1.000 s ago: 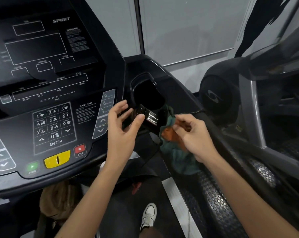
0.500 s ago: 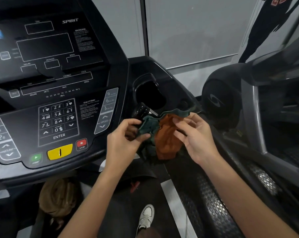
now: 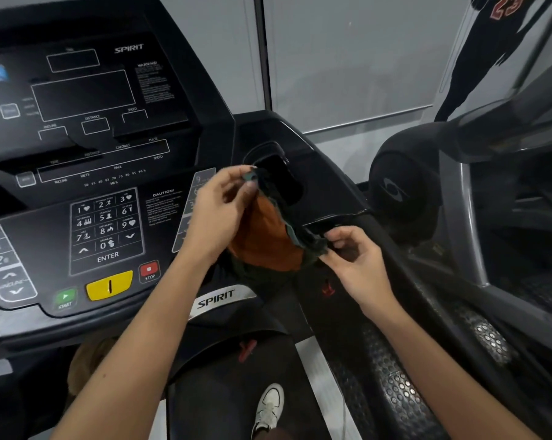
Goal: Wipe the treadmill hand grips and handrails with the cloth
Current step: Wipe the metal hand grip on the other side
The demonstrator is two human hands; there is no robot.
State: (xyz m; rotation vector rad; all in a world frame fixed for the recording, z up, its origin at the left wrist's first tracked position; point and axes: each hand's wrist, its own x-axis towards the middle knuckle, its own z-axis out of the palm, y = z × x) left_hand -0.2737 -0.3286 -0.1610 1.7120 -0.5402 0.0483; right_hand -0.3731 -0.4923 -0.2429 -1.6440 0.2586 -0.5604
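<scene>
An orange and dark green cloth (image 3: 265, 242) hangs stretched between my two hands, in front of the treadmill console's right side. My left hand (image 3: 219, 214) pinches its upper corner near the cup holder (image 3: 279, 173). My right hand (image 3: 354, 258) pinches the lower right corner beside the black right handrail (image 3: 404, 265). The metal-banded hand grip is hidden behind the cloth and my left hand.
The console keypad (image 3: 106, 230), yellow safety key (image 3: 109, 285) and red stop button (image 3: 148, 270) lie to the left. A second exercise machine (image 3: 458, 217) stands close on the right. My white shoe (image 3: 269, 408) is on the belt below.
My left hand left the hand grip, took a corner of the cloth and rose toward the cup holder. Both hands have pulled the cloth apart, spreading it open.
</scene>
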